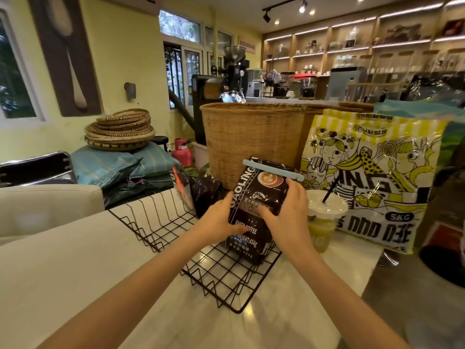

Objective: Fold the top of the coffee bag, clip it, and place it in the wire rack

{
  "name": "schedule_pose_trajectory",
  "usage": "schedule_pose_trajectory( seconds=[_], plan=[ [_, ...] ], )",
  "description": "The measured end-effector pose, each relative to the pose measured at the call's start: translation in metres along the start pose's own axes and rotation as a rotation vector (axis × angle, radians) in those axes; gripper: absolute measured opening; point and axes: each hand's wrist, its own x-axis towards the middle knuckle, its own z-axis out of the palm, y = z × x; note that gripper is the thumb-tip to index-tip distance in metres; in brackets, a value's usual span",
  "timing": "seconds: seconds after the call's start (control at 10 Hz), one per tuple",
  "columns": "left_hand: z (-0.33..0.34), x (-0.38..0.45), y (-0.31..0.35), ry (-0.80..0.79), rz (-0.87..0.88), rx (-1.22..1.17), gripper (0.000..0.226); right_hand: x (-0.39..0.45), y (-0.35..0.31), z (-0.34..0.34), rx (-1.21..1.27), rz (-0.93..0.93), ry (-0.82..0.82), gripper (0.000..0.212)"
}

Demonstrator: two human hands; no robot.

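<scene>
A black coffee bag [259,190] with white lettering stands upright in the black wire rack [219,268] on the white counter. A light blue clip [273,169] is clamped across its folded top. My left hand [219,222] grips the bag's left side. On the bag's right side and front is my right hand [286,212], thumb across the label. The bag's base rests inside the rack's right end.
Two more dark bags [198,190] stand in the rack's far end. A lidded iced drink with a straw [324,217] stands just right of the rack. A large yellow 5 kg bag [372,177] and a wicker basket [249,137] are behind.
</scene>
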Motion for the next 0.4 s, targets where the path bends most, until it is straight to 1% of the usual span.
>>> schedule_pose_trajectory(
  seconds=[0.1, 0.2, 0.3, 0.4],
  plan=[
    [0.001, -0.009, -0.001, -0.051, -0.071, 0.052, 0.082, -0.003, -0.007, 0.006, -0.09, -0.019, -0.039, 0.079],
    [-0.008, -0.018, 0.001, -0.006, -0.068, 0.073, 0.084, -0.006, -0.014, 0.01, -0.099, -0.089, -0.098, 0.075],
    [-0.037, -0.042, 0.008, 0.098, -0.07, 0.029, 0.078, -0.009, -0.034, 0.018, -0.065, -0.206, -0.118, 0.066],
    [-0.072, -0.063, 0.006, 0.242, -0.089, -0.049, 0.061, -0.007, -0.068, 0.023, 0.093, -0.261, -0.132, 0.06]
  ],
)
